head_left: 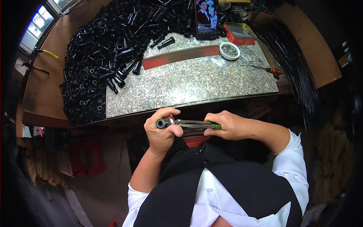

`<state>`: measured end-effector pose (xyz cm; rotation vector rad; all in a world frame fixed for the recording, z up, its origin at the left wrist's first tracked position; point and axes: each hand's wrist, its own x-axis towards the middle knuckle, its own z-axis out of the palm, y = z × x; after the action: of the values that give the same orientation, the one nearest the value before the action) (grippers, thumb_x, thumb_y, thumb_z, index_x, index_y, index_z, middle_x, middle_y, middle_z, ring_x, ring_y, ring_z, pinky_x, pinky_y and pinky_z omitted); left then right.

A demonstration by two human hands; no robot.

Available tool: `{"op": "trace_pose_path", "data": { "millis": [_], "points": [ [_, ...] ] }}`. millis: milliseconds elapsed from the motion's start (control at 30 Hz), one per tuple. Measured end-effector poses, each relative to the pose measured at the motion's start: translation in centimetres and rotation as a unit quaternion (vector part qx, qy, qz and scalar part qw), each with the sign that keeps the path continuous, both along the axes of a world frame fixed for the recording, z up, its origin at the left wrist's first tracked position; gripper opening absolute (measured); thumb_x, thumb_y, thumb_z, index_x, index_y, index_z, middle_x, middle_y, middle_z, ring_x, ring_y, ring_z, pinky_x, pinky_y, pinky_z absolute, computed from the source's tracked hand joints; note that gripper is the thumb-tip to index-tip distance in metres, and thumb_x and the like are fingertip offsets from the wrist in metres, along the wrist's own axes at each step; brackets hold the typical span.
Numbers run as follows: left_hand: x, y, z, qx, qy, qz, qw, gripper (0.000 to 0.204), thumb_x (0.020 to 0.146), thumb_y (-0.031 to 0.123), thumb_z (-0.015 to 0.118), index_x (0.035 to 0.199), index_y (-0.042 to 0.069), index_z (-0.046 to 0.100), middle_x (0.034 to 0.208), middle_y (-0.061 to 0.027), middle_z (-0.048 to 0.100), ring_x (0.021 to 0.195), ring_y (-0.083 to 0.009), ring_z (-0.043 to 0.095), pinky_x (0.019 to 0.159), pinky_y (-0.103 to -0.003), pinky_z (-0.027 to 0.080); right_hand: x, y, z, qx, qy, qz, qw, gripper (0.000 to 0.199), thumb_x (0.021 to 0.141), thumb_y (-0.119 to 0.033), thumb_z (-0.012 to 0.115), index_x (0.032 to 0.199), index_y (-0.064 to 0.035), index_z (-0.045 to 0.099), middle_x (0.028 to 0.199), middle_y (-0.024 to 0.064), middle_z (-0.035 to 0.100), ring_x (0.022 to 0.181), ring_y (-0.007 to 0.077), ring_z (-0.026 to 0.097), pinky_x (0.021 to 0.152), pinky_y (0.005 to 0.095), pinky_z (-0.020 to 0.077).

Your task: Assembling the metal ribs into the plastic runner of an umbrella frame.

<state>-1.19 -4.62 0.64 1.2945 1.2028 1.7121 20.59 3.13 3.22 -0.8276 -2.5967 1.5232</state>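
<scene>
In front of the bench edge, my left hand [155,138] is wrapped round a black tubular part [161,123], its hollow round end facing up. My right hand [227,125] grips a pair of pliers [192,124] by their green-tipped handles. The pliers' metal head reaches the black part between my left thumb and index finger. Whether the jaws bite on it is hidden by the fingers. Below the pliers shows a red object [196,140], partly covered by my clothing.
A speckled stone slab [189,85] bears a curved red-and-grey strip [181,56], a white dish [230,58] of small metal pieces and a red box [242,39]. Black parts [98,49] heap leftward; a phone [207,22] stands behind. At right: a screwdriver [270,70] and long black rods [291,56].
</scene>
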Motion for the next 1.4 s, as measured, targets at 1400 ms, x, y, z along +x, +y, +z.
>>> {"op": "trace_pose_path", "data": {
  "millis": [1400],
  "points": [
    [1.6, -0.6, 1.7, 0.002, -0.043, -0.053, 0.998, 0.088, 0.063, 0.048, 0.080, 0.119, -0.005, 0.038, 0.052, 0.0063, 0.039, 0.048, -0.0023, 0.038, 0.046, -0.017, 0.027, 2.2, 18.2, 3.3, 0.384, -0.251, -0.221, 0.861, 0.023, 0.077, -0.016, 0.056, 0.095, -0.0061, 0.067, 0.092, 0.0181, 0.067, 0.088, 0.0349, 0.065, 0.077, 0.0452, 0.0514]
  ]
}}
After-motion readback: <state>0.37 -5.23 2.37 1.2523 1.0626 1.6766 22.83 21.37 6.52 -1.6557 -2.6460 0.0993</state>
